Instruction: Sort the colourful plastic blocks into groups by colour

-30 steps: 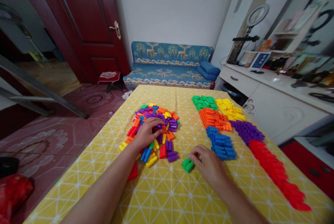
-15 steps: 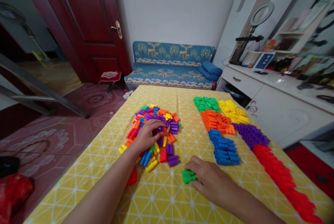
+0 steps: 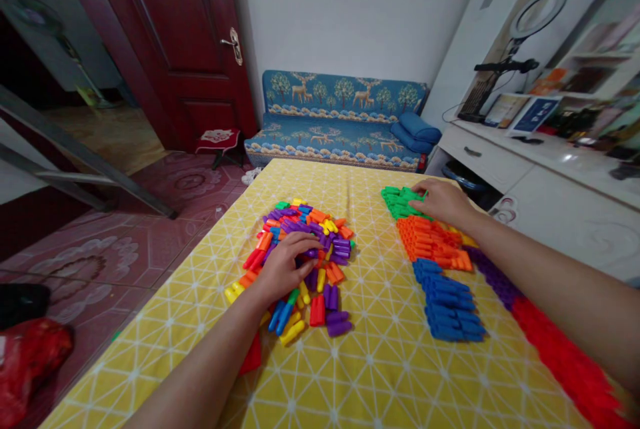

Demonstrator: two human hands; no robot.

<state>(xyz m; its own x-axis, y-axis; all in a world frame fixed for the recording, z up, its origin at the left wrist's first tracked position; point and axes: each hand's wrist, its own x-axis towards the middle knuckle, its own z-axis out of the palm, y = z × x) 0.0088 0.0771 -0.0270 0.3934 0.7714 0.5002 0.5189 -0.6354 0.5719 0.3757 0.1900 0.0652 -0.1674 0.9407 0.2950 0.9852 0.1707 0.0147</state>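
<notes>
My left hand (image 3: 290, 262) rests on a mixed heap of bullet-shaped plastic building blocks (image 3: 316, 229), its thumb and fingers apart over purple pieces. Some of those pieces are hidden under the palm. Across the table, my right hand (image 3: 443, 201) has its fingers closed at the right edge of the green blocks (image 3: 399, 201). A green block shows between thumb and fingertips; the rest of the grip is hidden. Below lie stacked orange blocks (image 3: 430, 241) and blue blocks (image 3: 447, 299). My right forearm covers most of the yellow blocks (image 3: 467, 240) and part of the purple blocks (image 3: 493, 276).
Red blocks (image 3: 563, 352) form a long row by the right edge of the table with its yellow cloth (image 3: 350, 376). Beyond stands a blue patterned sofa (image 3: 340, 129). A white dresser (image 3: 545, 182) flanks the right side, and a metal ladder (image 3: 105, 162) stands left.
My right hand has moved from the near middle of the table, with green blocks in it, forward and right to the green group. My left hand stays on the heap. The view has shifted slightly.
</notes>
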